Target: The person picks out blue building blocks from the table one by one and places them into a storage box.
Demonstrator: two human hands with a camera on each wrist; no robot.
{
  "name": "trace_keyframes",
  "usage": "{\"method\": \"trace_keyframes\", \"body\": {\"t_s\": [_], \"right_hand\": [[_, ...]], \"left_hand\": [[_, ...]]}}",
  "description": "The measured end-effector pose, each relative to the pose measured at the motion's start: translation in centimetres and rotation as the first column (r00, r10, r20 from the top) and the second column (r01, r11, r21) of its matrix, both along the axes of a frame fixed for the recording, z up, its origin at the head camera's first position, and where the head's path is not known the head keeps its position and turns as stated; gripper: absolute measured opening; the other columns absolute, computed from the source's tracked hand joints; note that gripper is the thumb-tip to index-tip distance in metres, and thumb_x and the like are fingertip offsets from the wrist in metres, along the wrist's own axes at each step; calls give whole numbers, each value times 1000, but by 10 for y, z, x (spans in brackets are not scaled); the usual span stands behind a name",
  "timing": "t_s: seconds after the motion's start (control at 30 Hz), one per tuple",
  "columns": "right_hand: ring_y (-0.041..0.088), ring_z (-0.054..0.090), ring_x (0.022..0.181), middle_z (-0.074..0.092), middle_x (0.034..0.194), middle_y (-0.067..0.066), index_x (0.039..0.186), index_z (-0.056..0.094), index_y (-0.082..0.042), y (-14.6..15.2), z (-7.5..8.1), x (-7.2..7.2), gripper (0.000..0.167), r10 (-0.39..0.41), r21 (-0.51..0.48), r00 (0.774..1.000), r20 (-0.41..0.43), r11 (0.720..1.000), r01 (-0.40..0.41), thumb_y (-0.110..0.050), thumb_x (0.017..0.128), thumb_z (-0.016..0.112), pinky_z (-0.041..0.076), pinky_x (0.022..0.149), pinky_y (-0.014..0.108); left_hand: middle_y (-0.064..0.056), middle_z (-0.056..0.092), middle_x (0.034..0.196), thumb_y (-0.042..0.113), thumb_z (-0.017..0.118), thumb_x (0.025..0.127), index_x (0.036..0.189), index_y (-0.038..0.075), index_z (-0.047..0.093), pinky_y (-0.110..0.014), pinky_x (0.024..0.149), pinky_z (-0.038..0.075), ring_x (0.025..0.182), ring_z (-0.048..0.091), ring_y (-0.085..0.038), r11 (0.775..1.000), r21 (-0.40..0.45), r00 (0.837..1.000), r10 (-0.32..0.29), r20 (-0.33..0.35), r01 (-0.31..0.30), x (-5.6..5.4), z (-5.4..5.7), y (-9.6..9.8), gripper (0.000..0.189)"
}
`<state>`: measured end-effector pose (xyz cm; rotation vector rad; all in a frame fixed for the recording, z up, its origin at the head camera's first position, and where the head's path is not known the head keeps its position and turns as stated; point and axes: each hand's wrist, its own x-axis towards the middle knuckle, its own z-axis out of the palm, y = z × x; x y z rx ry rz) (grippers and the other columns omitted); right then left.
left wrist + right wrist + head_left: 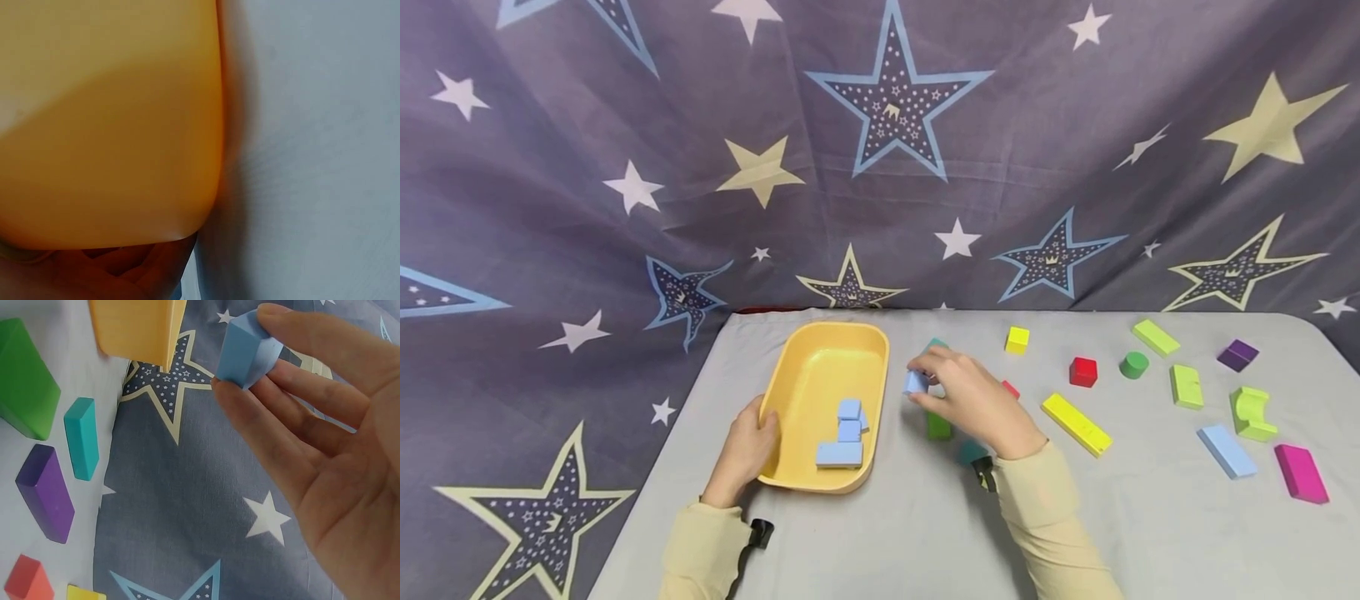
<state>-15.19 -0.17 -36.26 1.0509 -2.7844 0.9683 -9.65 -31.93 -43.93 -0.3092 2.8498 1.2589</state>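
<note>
My left hand (745, 446) grips the left side wall of a yellow plastic tray (823, 375), thumb over the rim. In the left wrist view the tray's wall (144, 144) hides most of that hand. Several light blue blocks (838, 455) lie inside at the tray's near right. Just right of the tray, above the table, my right hand (977, 404) pinches a small light blue block (240, 353) between thumb and fingertips. Around and partly beneath this hand are a green block (938, 426), teal blocks (972, 452) and a red block (1011, 389), partly hidden.
Farther right on the grey-covered table (1150, 533) lie a long yellow block (1077, 425), a red cube (1083, 372), a green cylinder (1134, 365), a light blue block (1227, 452), a magenta block (1301, 473) and a lime arch (1252, 413). A star-patterned cloth (880, 217) hangs behind.
</note>
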Motion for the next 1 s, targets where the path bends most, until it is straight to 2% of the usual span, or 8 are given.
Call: {"method": "trace_keyframes", "body": {"t_s": [0.33, 0.7, 1.0], "right_hand": [[16, 62, 92, 66, 110, 5, 116, 70, -3, -13, 0, 4, 33, 49, 11, 999, 3, 999, -49, -17, 88, 77, 54, 85, 32], [12, 59, 87, 64, 104, 2, 115, 70, -4, -24, -6, 7, 31, 78, 12, 997, -9, 997, -78, -16, 87, 77, 54, 83, 29], [19, 65, 93, 64, 106, 4, 116, 69, -3, -29, -3, 12, 32, 88, 31, 996, -9, 996, -88, -15, 88, 77, 54, 87, 33]], "left_hand": [[-28, 62, 116, 11, 38, 104, 137, -6, 47, -40, 75, 52, 90, 62, -30, 1000, 8, 1000, 8, 16, -8, -1, 2, 0, 38], [-29, 60, 120, 10, 37, 104, 139, -7, 46, -42, 79, 52, 95, 61, -31, 1000, 1, 1000, 3, 22, -3, 0, 1, 1, 40], [-30, 59, 123, 11, 38, 105, 140, -8, 44, -46, 83, 51, 98, 61, -33, 1000, -4, 1000, 4, 30, -4, -1, 1, 1, 41]]}}
